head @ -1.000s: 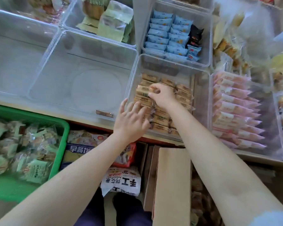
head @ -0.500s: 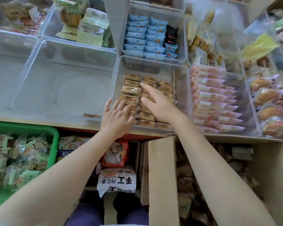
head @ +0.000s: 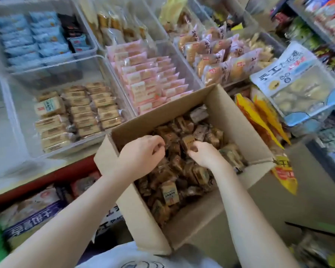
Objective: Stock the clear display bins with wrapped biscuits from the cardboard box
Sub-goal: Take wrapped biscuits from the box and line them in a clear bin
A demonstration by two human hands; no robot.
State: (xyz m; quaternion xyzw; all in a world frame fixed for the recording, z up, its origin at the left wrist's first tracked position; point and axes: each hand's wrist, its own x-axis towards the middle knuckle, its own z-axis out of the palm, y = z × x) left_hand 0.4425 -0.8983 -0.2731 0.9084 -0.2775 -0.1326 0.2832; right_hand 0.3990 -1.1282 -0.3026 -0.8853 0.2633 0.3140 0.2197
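While the box (head: 238,120) walls hem them in, the left hand (head: 141,151) and right hand (head: 203,153) curl, each grasping biscuits (head: 188,141) beside the bin (head: 17,120).

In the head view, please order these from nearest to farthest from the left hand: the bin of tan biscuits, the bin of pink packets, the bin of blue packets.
From the left hand, inside the cardboard box:
1. Bin of tan biscuits, just beyond the box, to the left.
2. Bin of pink packets, farther back, right of the tan bin.
3. Bin of blue packets, at the far back left.
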